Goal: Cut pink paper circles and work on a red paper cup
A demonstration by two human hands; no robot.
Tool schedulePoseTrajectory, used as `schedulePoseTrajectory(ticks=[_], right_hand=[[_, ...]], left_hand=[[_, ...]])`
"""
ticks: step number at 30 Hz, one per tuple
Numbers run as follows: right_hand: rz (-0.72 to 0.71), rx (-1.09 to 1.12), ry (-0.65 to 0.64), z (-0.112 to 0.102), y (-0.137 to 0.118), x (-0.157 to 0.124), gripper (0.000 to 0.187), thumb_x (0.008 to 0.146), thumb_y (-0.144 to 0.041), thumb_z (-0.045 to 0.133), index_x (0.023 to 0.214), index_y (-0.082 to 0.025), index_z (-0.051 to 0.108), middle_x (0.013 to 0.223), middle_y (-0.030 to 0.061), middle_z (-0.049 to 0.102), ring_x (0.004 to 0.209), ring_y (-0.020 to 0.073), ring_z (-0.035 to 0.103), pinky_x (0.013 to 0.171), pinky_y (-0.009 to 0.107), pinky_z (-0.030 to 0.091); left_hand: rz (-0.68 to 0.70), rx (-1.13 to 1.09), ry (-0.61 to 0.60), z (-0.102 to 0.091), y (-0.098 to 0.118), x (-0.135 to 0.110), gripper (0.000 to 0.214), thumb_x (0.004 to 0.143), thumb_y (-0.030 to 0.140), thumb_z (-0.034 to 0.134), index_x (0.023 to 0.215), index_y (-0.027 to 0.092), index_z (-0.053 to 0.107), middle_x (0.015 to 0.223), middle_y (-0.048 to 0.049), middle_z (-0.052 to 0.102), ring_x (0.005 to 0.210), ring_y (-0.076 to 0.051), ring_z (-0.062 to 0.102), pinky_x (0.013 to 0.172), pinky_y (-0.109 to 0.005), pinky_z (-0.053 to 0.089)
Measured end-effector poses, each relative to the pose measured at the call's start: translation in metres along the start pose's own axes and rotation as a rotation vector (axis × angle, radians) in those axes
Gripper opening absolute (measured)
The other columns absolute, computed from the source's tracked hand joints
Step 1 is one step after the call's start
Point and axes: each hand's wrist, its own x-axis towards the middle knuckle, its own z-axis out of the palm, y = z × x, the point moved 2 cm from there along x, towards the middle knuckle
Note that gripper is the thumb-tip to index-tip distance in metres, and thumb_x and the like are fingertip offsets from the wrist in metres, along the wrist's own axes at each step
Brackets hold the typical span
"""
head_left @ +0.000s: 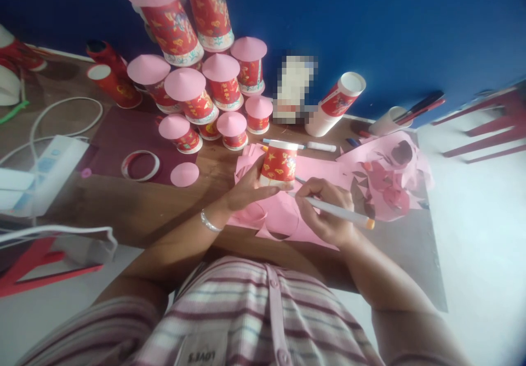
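Note:
My left hand (251, 186) is closed around a small red paper cup (280, 162) with gold figures and white bands at both ends. In my right hand (326, 207) there is a white marker pen (343, 211) with an orange end pointing away from the cup. Its tip is close to the cup's lower white band, and I cannot make out whether it touches. Under both hands lie pink paper sheets (283, 218) with round cut-outs.
Several red cups with pink cone tops (186, 85) stand at the back left. Nearby are a tape roll (140, 166), a pink paper disc (184, 175), stacked cups (335, 106), pink scraps (388, 190) and a pen holder (390, 120). White cables (68, 100) lie at the left.

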Motion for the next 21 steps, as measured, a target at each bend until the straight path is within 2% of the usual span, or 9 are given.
schedulePoseTrajectory(ticks=[4,7,10,15,21], right_hand=[[-0.036,0.058,0.034,-0.001,-0.001,-0.004,0.01,0.092,-0.015,0.062,0.091,-0.024,0.059,0.072,-0.002,0.071,0.06,0.0147,0.07,0.055,0.027,0.056],[-0.116,0.082,0.055,0.003,-0.002,-0.005,0.016,0.089,-0.01,0.064,0.095,-0.024,0.06,0.075,-0.001,0.071,0.07,0.0181,0.075,0.065,0.031,0.064],[-0.211,0.088,0.053,0.008,-0.001,-0.004,0.022,0.087,-0.007,0.064,0.099,-0.025,0.06,0.073,-0.0033,0.069,0.066,0.0164,0.072,0.074,0.036,0.07],[-0.289,0.062,0.052,0.014,0.0,-0.002,0.024,0.086,-0.005,0.063,0.099,-0.025,0.059,0.072,-0.0045,0.069,0.062,0.0151,0.07,0.078,0.037,0.071],[-0.274,0.035,0.066,0.013,0.0,-0.003,0.022,0.088,-0.006,0.063,0.099,-0.024,0.06,0.072,-0.0038,0.07,0.064,0.0162,0.071,0.076,0.036,0.07]], left_hand=[[0.018,-0.047,0.069,-0.003,-0.004,-0.001,0.069,0.078,0.037,0.09,0.14,0.034,0.059,0.134,-0.0058,0.069,0.124,-0.029,0.066,0.109,-0.048,0.053],[0.0,-0.045,0.078,-0.004,-0.007,-0.001,0.073,0.078,0.036,0.09,0.143,0.034,0.057,0.134,-0.0062,0.069,0.124,-0.029,0.066,0.107,-0.047,0.053],[-0.008,-0.061,0.068,-0.004,-0.009,0.0,0.079,0.075,0.035,0.092,0.145,0.033,0.055,0.132,-0.0072,0.07,0.122,-0.03,0.067,0.103,-0.046,0.055],[0.018,-0.094,0.027,-0.001,-0.009,0.0,0.068,0.079,0.029,0.088,0.141,0.033,0.058,0.132,-0.0058,0.07,0.124,-0.029,0.066,0.105,-0.045,0.054],[-0.003,-0.191,0.029,0.008,-0.003,0.002,0.063,0.087,0.038,0.076,0.146,0.031,0.056,0.127,-0.0068,0.074,0.118,-0.029,0.07,0.109,-0.049,0.053]])
